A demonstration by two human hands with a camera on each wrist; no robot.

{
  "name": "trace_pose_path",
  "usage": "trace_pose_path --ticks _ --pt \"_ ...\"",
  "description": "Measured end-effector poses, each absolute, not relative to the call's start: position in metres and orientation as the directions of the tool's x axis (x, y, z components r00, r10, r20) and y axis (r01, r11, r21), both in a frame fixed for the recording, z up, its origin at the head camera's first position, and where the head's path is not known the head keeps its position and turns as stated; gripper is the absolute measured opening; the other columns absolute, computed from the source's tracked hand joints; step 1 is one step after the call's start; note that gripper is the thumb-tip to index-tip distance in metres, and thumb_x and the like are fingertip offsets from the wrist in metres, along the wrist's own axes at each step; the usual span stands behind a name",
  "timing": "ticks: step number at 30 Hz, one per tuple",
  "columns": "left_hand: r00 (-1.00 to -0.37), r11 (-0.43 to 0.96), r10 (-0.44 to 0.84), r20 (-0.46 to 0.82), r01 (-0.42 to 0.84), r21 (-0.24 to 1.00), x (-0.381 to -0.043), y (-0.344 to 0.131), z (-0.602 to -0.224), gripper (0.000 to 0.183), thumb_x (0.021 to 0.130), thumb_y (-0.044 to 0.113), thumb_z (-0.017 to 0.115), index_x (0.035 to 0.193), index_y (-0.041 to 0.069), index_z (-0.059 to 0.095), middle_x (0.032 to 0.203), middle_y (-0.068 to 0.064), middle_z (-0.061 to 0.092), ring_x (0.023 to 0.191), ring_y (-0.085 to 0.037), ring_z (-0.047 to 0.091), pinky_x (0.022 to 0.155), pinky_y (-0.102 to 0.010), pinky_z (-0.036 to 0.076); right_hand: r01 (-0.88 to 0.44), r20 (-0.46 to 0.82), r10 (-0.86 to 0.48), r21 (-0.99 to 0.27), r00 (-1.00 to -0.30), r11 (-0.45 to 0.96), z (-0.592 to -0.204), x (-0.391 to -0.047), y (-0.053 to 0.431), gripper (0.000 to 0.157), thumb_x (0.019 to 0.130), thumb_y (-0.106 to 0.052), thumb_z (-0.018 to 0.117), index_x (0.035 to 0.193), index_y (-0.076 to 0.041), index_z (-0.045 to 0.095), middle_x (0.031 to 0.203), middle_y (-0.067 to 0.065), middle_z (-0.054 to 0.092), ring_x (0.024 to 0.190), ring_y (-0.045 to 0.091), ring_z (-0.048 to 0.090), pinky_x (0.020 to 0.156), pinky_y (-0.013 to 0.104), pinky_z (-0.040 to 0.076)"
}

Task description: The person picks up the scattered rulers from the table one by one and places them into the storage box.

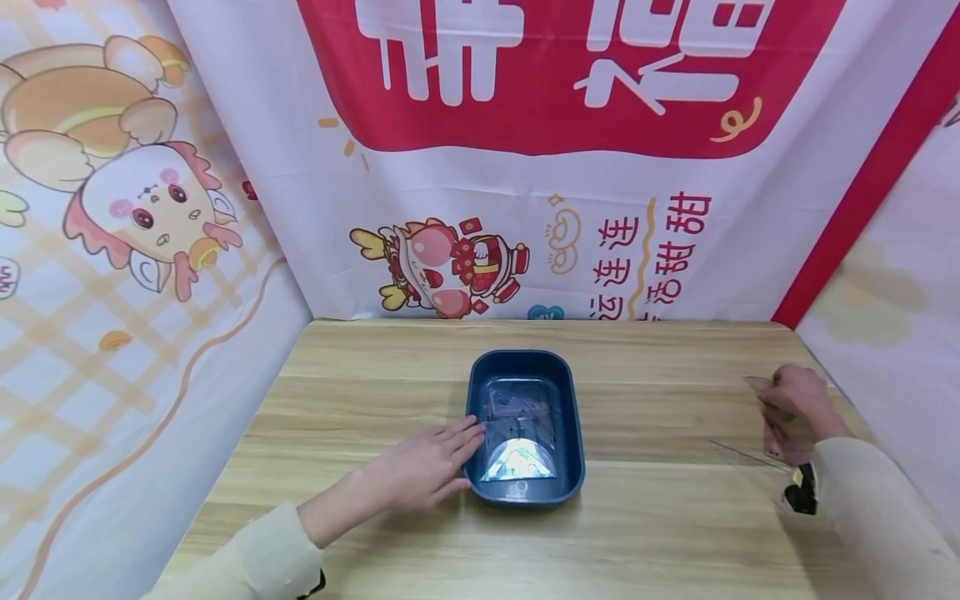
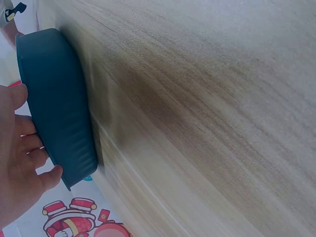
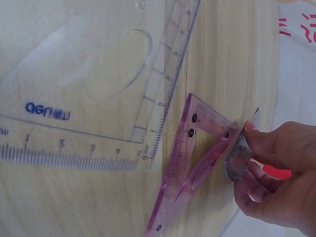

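Observation:
A dark blue rectangular box (image 1: pixel 579 417) stands mid-table. Flat clear plastic pieces (image 1: pixel 517 433) lie inside it, one catching a bright glare. My left hand (image 1: pixel 427 467) touches the box's left side, fingertips at the rim and fingers extended. Far to the right, my right hand (image 1: pixel 802 400) pinches a clear protractor (image 3: pixel 239 160) between thumb and fingers, its curved edge toward the palm. Beside it, a pink set square (image 3: pixel 185 163) stands tilted, one corner at the protractor in the right wrist view. A larger clear set square (image 3: pixel 84 89) is nearest the right wrist camera.
The wooden table (image 1: pixel 360 375) ends at a printed cloth (image 1: pixel 450 183) hanging behind. More printed cloth closes in the left side (image 1: pixel 112 333) and the right side (image 1: pixel 892 333); the right hand works close to the table's right edge.

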State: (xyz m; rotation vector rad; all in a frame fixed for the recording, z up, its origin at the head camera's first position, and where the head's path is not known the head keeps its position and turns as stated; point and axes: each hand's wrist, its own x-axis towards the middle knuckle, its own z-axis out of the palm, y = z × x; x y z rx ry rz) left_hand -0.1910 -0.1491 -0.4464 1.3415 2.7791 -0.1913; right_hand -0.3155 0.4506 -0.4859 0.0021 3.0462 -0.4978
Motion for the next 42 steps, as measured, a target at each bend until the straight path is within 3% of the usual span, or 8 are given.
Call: trace_pose_path --ticks 6,15,28,42 --pt "-0.618 0.611 0.780 -0.099 0.786 -0.098 -0.191 -0.149 -0.446 0.062 0.098 0.045 0.036 0.145 0.006 0.030 0.153 -0.009 0.027 0.143 -0.025 0.019 0.110 -0.043 0.031 -0.004 0.019 0.002 -0.310 -1.000 0.951 -0.484 -0.313 0.448 0.030 0.075 -0.021 0.067 0.053 -0.005 0.053 0.052 0.004 0.049 0.054 0.023 0.042 0.048 0.031 0.034" --pt "-0.615 0.608 0.783 -0.097 0.788 -0.096 -0.190 -0.148 -0.445 0.062 0.098 0.045 0.036 0.145 0.005 0.030 0.153 -0.009 0.028 0.143 -0.025 0.019 0.111 -0.043 0.030 -0.030 -0.010 -0.036 -0.335 -0.999 0.942 -0.476 -0.322 0.451 0.017 0.074 -0.015 0.065 0.065 -0.001 0.066 0.059 0.005 0.062 0.056 0.020 0.053 0.049 0.034 0.044" --pt "-0.609 0.601 0.787 -0.093 0.793 -0.100 -0.191 -0.149 -0.446 0.061 0.098 0.044 0.037 0.145 0.004 0.032 0.152 -0.010 0.029 0.142 -0.026 0.021 0.110 -0.043 0.031 -0.070 0.018 -0.068 -0.316 -0.998 0.946 -0.457 -0.322 0.440 0.019 0.080 -0.017 0.066 0.073 0.000 0.070 0.062 0.005 0.064 0.060 0.019 0.055 0.056 0.037 0.045" --pt "-0.613 0.604 0.784 -0.097 0.790 -0.107 -0.190 -0.148 -0.447 0.062 0.098 0.045 0.036 0.144 0.005 0.032 0.152 -0.009 0.030 0.142 -0.026 0.021 0.110 -0.045 0.031 -0.171 0.091 -0.148 -0.337 -0.985 0.926 -0.441 -0.305 0.411 0.017 0.080 -0.016 0.067 0.070 -0.003 0.070 0.059 0.002 0.067 0.054 0.009 0.056 0.053 0.033 0.044"
